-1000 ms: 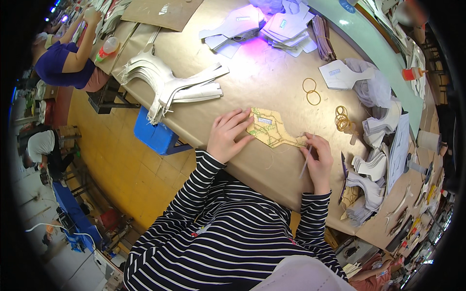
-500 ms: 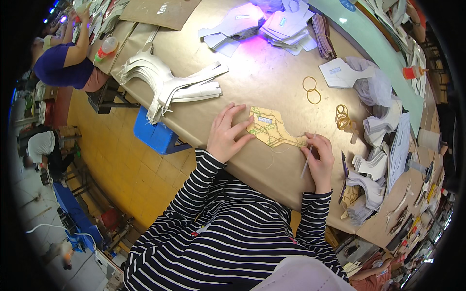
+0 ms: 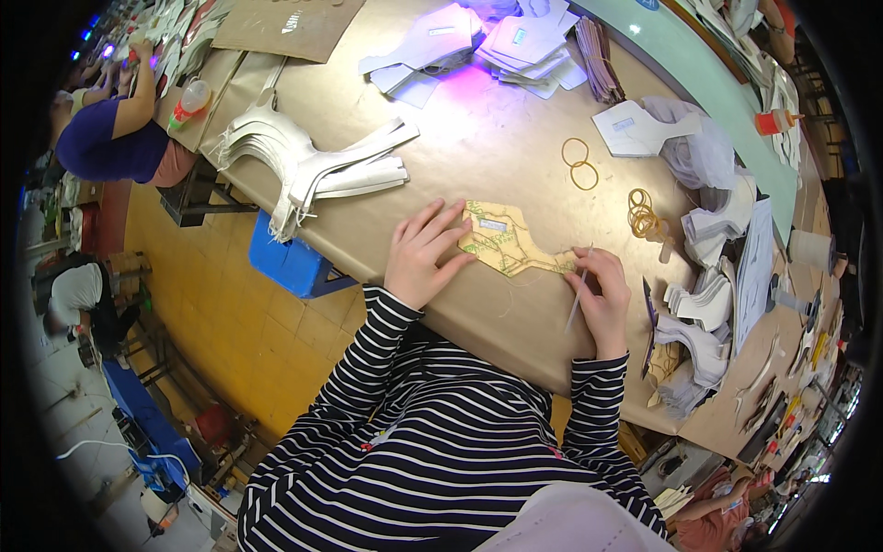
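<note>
On the brown-covered table (image 3: 497,317) lies a flat yellow piece (image 3: 504,241) with dark lines, green print and a small pale label; it is broad at the left and narrows to a tail at the right. My left hand (image 3: 421,256) rests open at its broad end, fingertips on the edge. At the tail, my right hand (image 3: 603,296) pinches a thin pale pen-like stick (image 3: 574,311) pointing down toward me. The fingertips of that hand also touch the tail. A loose thread (image 3: 511,299) lies below the piece.
Stacked white curved pieces (image 3: 294,152) lie at the left; pale pieces (image 3: 529,46) sit under a purplish light. Rubber bands (image 3: 644,216), a white piece (image 3: 635,127) and more stacks (image 3: 704,299) are at the right. A blue stool (image 3: 287,260) stands beside the table; a person in purple (image 3: 115,138) works farther left.
The whole view has shifted slightly, so the table's things appear a little farther left and up. Both hands keep their places on the yellow piece, and the stick stays in my right hand.
</note>
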The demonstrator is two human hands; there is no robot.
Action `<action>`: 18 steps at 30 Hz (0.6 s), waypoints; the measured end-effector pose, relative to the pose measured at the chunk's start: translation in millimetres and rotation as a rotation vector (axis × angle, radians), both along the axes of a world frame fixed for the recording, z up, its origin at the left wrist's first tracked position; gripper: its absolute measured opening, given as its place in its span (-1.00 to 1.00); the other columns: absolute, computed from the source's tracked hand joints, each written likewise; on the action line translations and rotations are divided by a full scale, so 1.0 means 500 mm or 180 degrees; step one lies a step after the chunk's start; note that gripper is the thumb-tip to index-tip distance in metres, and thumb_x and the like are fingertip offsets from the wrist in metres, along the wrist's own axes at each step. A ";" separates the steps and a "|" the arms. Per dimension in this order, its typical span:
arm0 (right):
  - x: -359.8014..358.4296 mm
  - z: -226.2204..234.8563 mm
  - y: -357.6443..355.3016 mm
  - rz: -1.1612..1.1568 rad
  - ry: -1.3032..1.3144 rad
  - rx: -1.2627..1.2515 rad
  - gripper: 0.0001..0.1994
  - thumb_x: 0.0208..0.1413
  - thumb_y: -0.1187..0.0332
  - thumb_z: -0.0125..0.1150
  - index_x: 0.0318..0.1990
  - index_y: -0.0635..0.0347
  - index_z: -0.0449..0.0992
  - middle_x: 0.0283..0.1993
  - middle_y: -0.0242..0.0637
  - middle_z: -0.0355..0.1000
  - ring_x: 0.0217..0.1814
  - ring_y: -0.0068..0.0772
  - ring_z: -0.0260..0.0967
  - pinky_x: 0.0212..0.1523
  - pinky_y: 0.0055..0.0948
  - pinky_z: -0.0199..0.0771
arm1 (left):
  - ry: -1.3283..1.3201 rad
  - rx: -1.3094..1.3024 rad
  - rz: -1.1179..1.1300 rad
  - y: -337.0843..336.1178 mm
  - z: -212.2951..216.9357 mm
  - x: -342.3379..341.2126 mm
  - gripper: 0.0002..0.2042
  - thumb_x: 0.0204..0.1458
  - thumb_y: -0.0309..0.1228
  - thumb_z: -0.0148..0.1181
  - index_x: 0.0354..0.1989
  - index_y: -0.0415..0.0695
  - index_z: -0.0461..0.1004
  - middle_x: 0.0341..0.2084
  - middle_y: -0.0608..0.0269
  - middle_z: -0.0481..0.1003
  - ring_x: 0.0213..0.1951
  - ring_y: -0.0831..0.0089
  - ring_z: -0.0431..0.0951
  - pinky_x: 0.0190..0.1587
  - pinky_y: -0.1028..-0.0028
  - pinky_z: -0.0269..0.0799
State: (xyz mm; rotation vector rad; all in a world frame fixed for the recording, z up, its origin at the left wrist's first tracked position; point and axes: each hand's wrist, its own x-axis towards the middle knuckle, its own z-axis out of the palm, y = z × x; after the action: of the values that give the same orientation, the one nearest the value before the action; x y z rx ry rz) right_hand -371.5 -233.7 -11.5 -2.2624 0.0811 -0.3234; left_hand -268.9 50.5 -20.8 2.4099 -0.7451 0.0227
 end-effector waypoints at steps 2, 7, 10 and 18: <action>0.000 -0.001 0.000 0.0002 0.0003 0.0008 -0.71 -0.14 0.62 0.45 -0.21 0.24 0.55 -0.05 -0.19 0.59 0.06 -0.16 0.48 0.04 -0.30 0.52 | 0.0003 0.0005 0.0002 0.000 0.001 0.000 -0.54 -0.06 -0.20 0.43 0.07 0.01 0.60 0.27 0.37 0.44 0.32 0.22 0.34 0.23 0.23 0.19; 0.003 -0.002 -0.002 0.0024 -0.0037 0.0087 -0.70 -0.14 0.62 0.45 -0.19 0.24 0.54 -0.04 -0.20 0.59 0.06 -0.18 0.48 0.03 -0.31 0.51 | -0.0002 -0.0019 0.0005 -0.001 -0.001 0.001 -0.56 -0.06 -0.21 0.43 0.04 0.00 0.60 0.26 0.38 0.45 0.32 0.22 0.34 0.24 0.23 0.18; -0.001 0.004 -0.006 -0.0064 0.0207 0.0426 -0.69 -0.13 0.63 0.45 -0.18 0.23 0.54 -0.03 -0.20 0.58 0.06 -0.19 0.47 0.04 -0.32 0.51 | 0.0051 -0.0018 0.0059 -0.002 0.000 -0.001 -0.58 -0.07 -0.22 0.44 0.01 -0.01 0.60 0.25 0.37 0.46 0.32 0.22 0.34 0.25 0.22 0.17; 0.003 -0.003 -0.013 0.0026 0.0012 0.0330 -0.72 -0.11 0.60 0.44 -0.20 0.19 0.56 -0.04 -0.24 0.60 0.08 -0.15 0.48 0.03 -0.28 0.54 | 0.0078 -0.0020 0.0061 -0.016 0.025 -0.003 -0.63 -0.05 -0.28 0.41 -0.03 -0.07 0.59 0.28 0.29 0.41 0.34 0.16 0.31 0.27 0.16 0.17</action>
State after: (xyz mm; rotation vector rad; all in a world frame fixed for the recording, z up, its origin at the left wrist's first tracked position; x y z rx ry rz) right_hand -370.3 -240.1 -12.9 -2.1602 0.0887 -0.3039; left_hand -270.2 42.3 -8.4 2.4071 -0.7099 0.0031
